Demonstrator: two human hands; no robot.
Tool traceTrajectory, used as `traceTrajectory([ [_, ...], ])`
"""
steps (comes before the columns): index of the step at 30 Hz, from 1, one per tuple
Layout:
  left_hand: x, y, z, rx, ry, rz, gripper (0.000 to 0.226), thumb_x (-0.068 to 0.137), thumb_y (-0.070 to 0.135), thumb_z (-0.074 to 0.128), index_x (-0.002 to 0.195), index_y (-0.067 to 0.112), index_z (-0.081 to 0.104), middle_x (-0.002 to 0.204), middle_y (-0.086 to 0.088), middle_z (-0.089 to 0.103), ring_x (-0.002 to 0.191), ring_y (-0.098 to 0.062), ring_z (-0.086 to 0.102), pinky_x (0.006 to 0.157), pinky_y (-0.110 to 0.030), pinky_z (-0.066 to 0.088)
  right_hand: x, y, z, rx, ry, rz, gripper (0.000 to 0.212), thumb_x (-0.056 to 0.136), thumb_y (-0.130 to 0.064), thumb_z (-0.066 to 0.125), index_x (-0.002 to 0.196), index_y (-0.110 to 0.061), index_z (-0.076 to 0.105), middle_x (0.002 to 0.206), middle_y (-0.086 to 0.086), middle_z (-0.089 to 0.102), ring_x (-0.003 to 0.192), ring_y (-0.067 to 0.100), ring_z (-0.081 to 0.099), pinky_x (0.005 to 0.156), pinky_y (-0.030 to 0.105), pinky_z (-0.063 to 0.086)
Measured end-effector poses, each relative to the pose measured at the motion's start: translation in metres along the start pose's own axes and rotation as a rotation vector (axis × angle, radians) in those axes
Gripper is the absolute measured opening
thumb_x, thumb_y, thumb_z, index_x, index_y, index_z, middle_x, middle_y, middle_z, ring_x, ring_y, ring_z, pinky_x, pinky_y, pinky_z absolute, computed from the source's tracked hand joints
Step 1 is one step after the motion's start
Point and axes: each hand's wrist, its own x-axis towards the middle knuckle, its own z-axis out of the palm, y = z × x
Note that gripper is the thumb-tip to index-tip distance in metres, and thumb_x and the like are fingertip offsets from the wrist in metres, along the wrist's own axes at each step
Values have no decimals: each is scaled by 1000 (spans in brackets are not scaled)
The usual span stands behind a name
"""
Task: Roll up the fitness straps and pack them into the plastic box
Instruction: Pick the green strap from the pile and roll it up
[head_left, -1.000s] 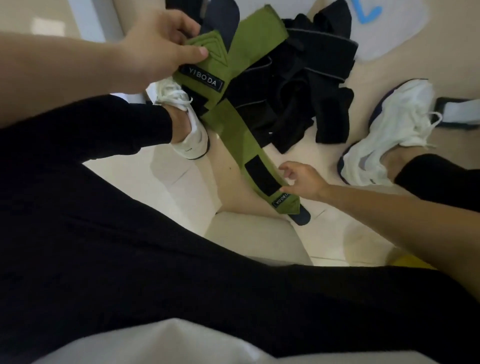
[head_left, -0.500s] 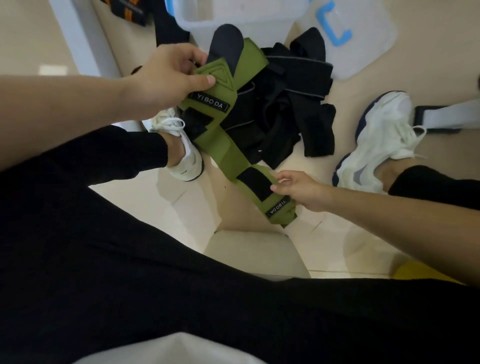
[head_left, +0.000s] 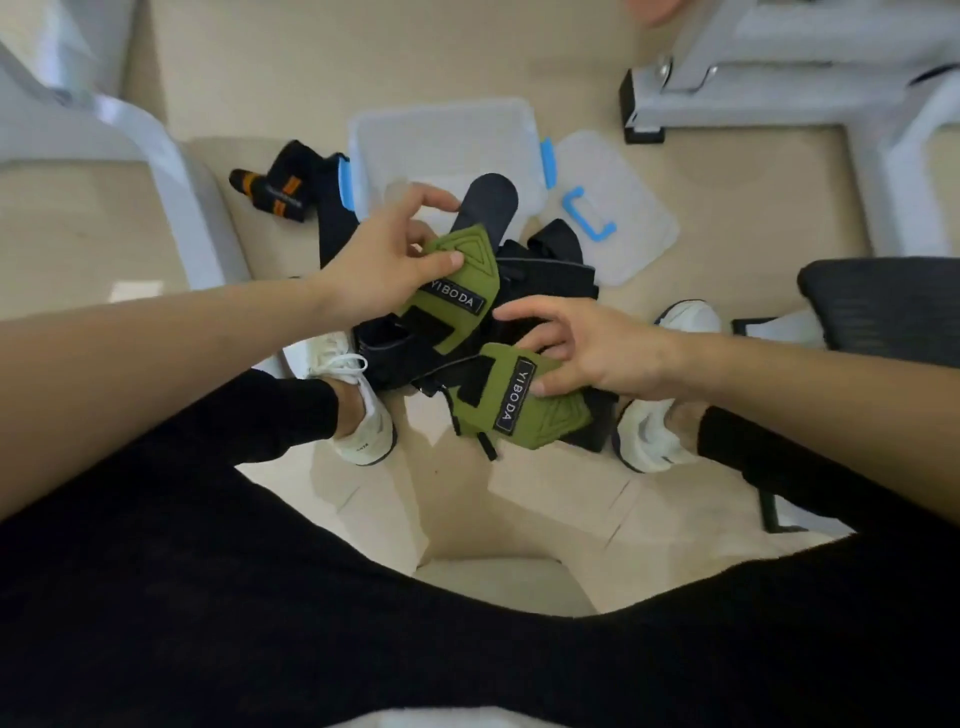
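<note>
I hold a green fitness strap with black "YIBODA" labels at both ends. My left hand (head_left: 387, 260) pinches its upper end (head_left: 457, 283), thumb on top. My right hand (head_left: 582, 348) grips its lower end (head_left: 514, 400). The middle of the green strap is folded out of sight behind the ends. Under my hands a heap of black straps (head_left: 545, 280) lies on the floor. The clear plastic box (head_left: 441, 140) with blue clips stands open just beyond the heap. A black strap with orange stripes (head_left: 272, 189) lies left of the box.
The box's clear lid (head_left: 631, 208) with a blue handle lies flat to the right of the box. My feet in white shoes (head_left: 358, 410) flank the heap. White furniture legs (head_left: 675, 98) stand at the far right, and a black chair (head_left: 883, 306) at the right.
The camera tilted up, so the box and lid are now in full view. My right hand lifted the strap's lower end up toward the upper end, so the strap is no longer stretched out.
</note>
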Motion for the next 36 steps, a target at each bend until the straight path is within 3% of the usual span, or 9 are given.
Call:
traceTrajectory([
  [2,-2,15,-2,2,10,92,41,97,12,68,132,21,49,88,-17,67,78,-34,69,75,-44,62,-6,-30,-9,-169,79,-88,62,81,8,76,134,-16,55,106,20,73,88,19,73,79,30,61],
  [5,-4,37,-8,24,34,213,42,95,9,70,132,19,52,81,9,65,68,-16,62,69,-28,55,-17,-75,-21,-471,180,-210,49,80,1,80,122,-18,63,94,9,75,77,6,68,79,23,57],
  [8,-4,62,-21,13,64,236,27,94,9,71,119,19,64,87,-11,70,73,-18,64,70,-25,54,-29,-115,-26,-655,235,-324,44,79,-1,81,118,-15,65,90,1,71,73,-9,61,72,8,46],
  [10,-4,78,-33,15,61,260,18,95,7,69,106,21,69,91,-9,72,77,-11,66,73,-21,55,-33,-136,-27,-736,257,-394,43,78,-1,82,117,-16,67,89,-1,69,75,-13,59,69,5,42],
  [18,-11,143,-69,-9,-124,216,22,98,16,66,109,-2,71,94,-19,75,79,-15,68,70,-22,57,-34,-183,-44,-959,523,-717,28,78,-7,83,99,-16,68,87,-10,66,79,6,63,75,25,53],
  [22,-1,153,-60,-87,-17,200,5,87,11,78,84,9,74,68,5,74,61,-5,68,59,-15,51,-27,-192,-60,-904,742,-846,24,73,-7,84,87,-11,65,80,-9,63,72,10,60,67,31,52],
  [29,33,157,-58,-165,83,145,8,86,13,78,86,6,75,78,-6,78,71,-17,76,63,-22,58,-14,-198,-108,-759,825,-730,40,74,-21,88,109,-16,68,89,-1,70,84,11,66,79,30,55],
  [32,46,156,-63,-189,104,115,8,87,15,78,88,7,76,83,-7,79,76,-19,77,67,-24,60,-17,-199,-133,-623,852,-698,34,75,-12,87,104,-8,70,95,5,71,88,6,65,77,17,53],
  [36,65,153,-69,-222,89,87,18,87,17,77,101,5,76,94,-11,80,88,-27,78,81,-35,62,-16,-197,-149,-239,799,-692,35,78,5,80,111,1,66,98,12,75,83,12,70,79,30,58],
])
